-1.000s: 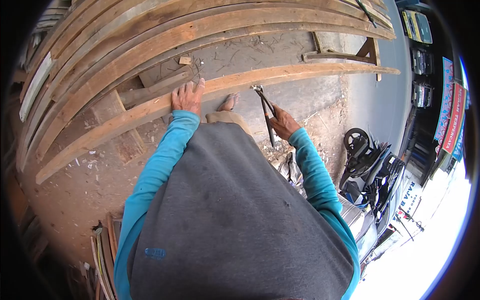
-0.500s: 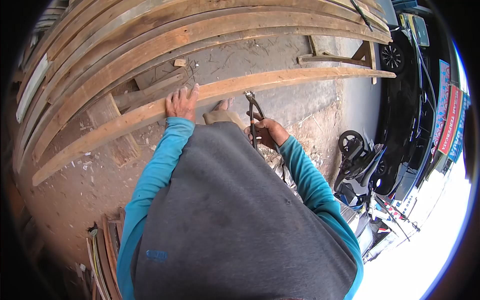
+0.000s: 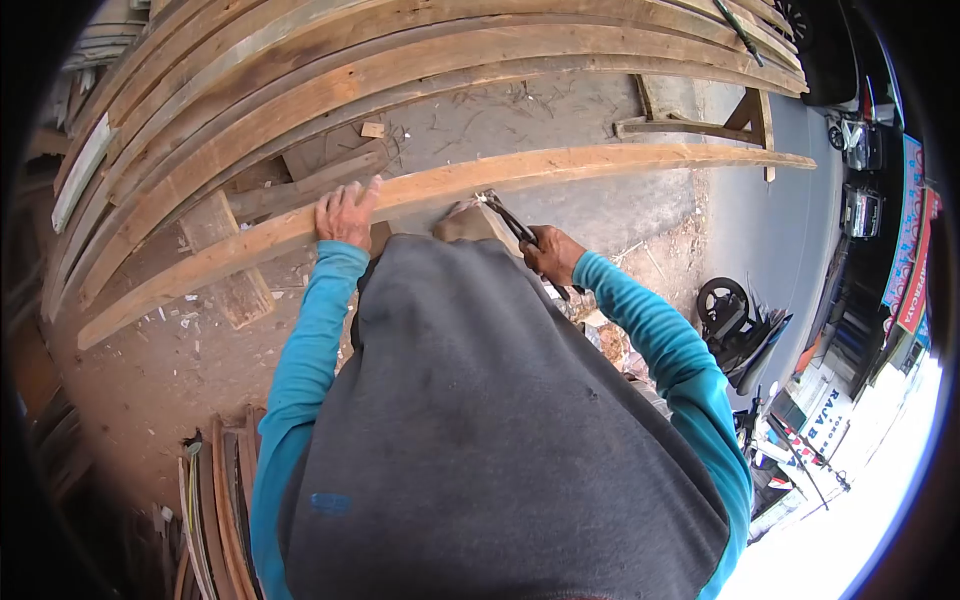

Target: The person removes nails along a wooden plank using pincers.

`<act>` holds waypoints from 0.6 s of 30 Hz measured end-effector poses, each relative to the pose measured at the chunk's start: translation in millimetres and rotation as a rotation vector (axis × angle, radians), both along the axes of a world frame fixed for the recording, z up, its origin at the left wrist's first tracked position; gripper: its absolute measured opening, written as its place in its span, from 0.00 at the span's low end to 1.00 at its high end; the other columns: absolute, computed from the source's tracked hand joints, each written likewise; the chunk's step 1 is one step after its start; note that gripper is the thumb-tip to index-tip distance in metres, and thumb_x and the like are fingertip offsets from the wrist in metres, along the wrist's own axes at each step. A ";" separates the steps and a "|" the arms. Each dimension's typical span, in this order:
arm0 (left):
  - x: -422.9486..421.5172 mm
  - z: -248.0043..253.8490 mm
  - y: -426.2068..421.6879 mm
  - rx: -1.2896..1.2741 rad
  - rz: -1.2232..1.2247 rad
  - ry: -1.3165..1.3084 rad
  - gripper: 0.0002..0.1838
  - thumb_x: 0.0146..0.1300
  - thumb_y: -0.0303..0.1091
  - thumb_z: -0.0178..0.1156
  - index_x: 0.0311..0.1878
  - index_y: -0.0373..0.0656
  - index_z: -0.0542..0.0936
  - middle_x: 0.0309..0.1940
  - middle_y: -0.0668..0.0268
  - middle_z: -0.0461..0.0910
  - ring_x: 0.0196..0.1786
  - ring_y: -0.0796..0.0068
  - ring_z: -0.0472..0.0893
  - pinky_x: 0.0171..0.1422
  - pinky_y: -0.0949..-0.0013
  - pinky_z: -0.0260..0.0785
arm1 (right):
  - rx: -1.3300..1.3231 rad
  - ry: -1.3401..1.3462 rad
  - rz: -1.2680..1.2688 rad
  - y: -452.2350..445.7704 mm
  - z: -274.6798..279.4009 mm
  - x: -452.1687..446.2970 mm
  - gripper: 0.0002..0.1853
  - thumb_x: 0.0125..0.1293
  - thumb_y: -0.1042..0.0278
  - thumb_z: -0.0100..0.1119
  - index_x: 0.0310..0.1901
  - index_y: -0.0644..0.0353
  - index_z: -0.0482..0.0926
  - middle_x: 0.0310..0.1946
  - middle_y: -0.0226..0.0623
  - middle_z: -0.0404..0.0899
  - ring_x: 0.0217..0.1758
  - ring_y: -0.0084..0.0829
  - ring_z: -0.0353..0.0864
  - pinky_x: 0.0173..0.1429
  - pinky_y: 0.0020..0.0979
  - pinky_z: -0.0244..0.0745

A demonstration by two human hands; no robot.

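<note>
A long wooden beam (image 3: 450,182) spans the view in front of me, curved by the wide lens. My left hand (image 3: 345,214) grips the beam left of the middle, its fingers reaching over the far edge. My right hand (image 3: 553,254) is closed around the handles of dark pincers (image 3: 510,219). Their jaws are at the near edge of the beam, right of my left hand. Whether the jaws bite on a nail is too small to tell. The pincers slant, with the handles down to the right, and my fingers partly hide them.
Several stacked wooden beams (image 3: 400,75) lie beyond. A wooden trestle (image 3: 755,125) stands at far right, and a wood block (image 3: 373,130) lies on the littered floor. More wood strips (image 3: 225,500) are at lower left. A motorbike (image 3: 735,320) is parked on the right.
The pincers have tilted from nearly upright to slanting, and their handles now look closer together. My right hand has moved right with them. My left hand stays on the beam. The view has shifted slightly.
</note>
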State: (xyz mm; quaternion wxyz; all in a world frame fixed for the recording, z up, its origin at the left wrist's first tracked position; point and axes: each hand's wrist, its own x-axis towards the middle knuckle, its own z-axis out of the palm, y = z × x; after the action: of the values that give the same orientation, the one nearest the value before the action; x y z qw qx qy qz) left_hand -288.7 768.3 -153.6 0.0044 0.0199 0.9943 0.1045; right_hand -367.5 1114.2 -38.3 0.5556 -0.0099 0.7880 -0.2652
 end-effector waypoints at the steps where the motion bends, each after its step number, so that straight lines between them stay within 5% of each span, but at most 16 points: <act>1: 0.4 4.8 0.4 -0.011 -0.006 -0.006 0.40 0.52 0.24 0.64 0.72 0.62 0.72 0.58 0.62 0.77 0.62 0.57 0.75 0.71 0.53 0.60 | -0.023 0.001 0.038 7.9 -5.3 -5.0 0.13 0.75 0.63 0.48 0.37 0.65 0.73 0.24 0.36 0.76 0.25 0.27 0.75 0.32 0.35 0.74; 2: -2.7 13.1 0.4 0.022 -0.003 -0.043 0.38 0.53 0.24 0.62 0.71 0.61 0.72 0.58 0.62 0.78 0.62 0.57 0.75 0.69 0.53 0.61 | -0.046 0.003 0.073 15.9 -11.3 -9.3 0.13 0.76 0.63 0.49 0.37 0.64 0.72 0.24 0.35 0.76 0.25 0.26 0.75 0.32 0.35 0.74; 3: -6.1 18.4 0.7 0.055 -0.003 -0.078 0.37 0.55 0.24 0.61 0.70 0.61 0.73 0.58 0.63 0.78 0.62 0.58 0.76 0.68 0.53 0.62 | -0.062 0.023 0.140 21.4 -16.4 -12.1 0.12 0.75 0.63 0.49 0.42 0.65 0.73 0.27 0.45 0.83 0.29 0.42 0.84 0.38 0.42 0.80; 4: -7.4 17.7 0.5 0.043 -0.014 -0.080 0.37 0.55 0.24 0.61 0.70 0.61 0.73 0.58 0.63 0.78 0.62 0.58 0.76 0.68 0.53 0.62 | -0.073 0.023 0.128 29.8 -24.7 -17.0 0.12 0.75 0.63 0.49 0.42 0.65 0.73 0.27 0.45 0.83 0.29 0.42 0.84 0.38 0.42 0.80; 6: -8.8 15.5 -2.7 0.064 -0.028 -0.079 0.35 0.54 0.25 0.65 0.68 0.59 0.74 0.56 0.61 0.80 0.61 0.56 0.78 0.66 0.53 0.65 | -0.097 0.398 0.515 51.2 -42.2 -31.5 0.10 0.74 0.64 0.50 0.44 0.63 0.73 0.30 0.53 0.83 0.34 0.53 0.85 0.40 0.49 0.79; 8: -26.3 19.5 -12.8 0.102 -0.034 -0.227 0.34 0.53 0.26 0.68 0.65 0.58 0.76 0.55 0.60 0.81 0.60 0.55 0.79 0.65 0.53 0.68 | -0.062 0.638 0.623 77.3 -49.9 -56.6 0.10 0.70 0.65 0.51 0.46 0.61 0.74 0.34 0.58 0.83 0.40 0.60 0.84 0.43 0.54 0.77; 12: -78.7 42.3 -24.5 0.255 0.018 -0.694 0.33 0.46 0.33 0.79 0.59 0.54 0.79 0.52 0.57 0.82 0.56 0.51 0.81 0.60 0.51 0.74 | 0.182 0.560 0.637 124.9 -48.1 -79.2 0.10 0.67 0.66 0.51 0.44 0.62 0.77 0.36 0.57 0.84 0.41 0.58 0.85 0.45 0.53 0.78; 14: -79.6 21.0 -33.6 0.280 0.003 -0.689 0.34 0.44 0.35 0.80 0.58 0.53 0.79 0.51 0.57 0.82 0.56 0.51 0.81 0.60 0.51 0.74 | 0.221 0.453 0.466 151.9 -65.7 -66.8 0.13 0.66 0.66 0.51 0.44 0.66 0.79 0.37 0.57 0.85 0.41 0.55 0.86 0.46 0.50 0.80; 16: -73.1 12.0 -31.6 0.299 -0.011 -0.688 0.34 0.43 0.37 0.81 0.57 0.52 0.79 0.51 0.57 0.83 0.55 0.51 0.81 0.59 0.51 0.74 | 0.063 0.040 -0.133 168.2 -77.0 -56.6 0.18 0.65 0.67 0.54 0.51 0.71 0.78 0.39 0.51 0.86 0.42 0.40 0.90 0.48 0.40 0.84; 18: -62.3 15.2 -28.1 0.274 -0.113 -0.238 0.36 0.42 0.41 0.83 0.57 0.51 0.79 0.48 0.56 0.84 0.54 0.51 0.82 0.59 0.51 0.75 | -0.120 -0.102 -0.830 154.6 -60.8 -26.6 0.21 0.67 0.68 0.53 0.58 0.70 0.75 0.43 0.50 0.86 0.44 0.39 0.90 0.50 0.39 0.86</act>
State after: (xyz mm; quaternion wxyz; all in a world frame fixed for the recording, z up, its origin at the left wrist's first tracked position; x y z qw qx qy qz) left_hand -351.0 740.2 -138.5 0.1249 0.0635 0.9605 0.2403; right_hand -394.1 1268.8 -99.1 0.4382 0.2891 0.6799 -0.5120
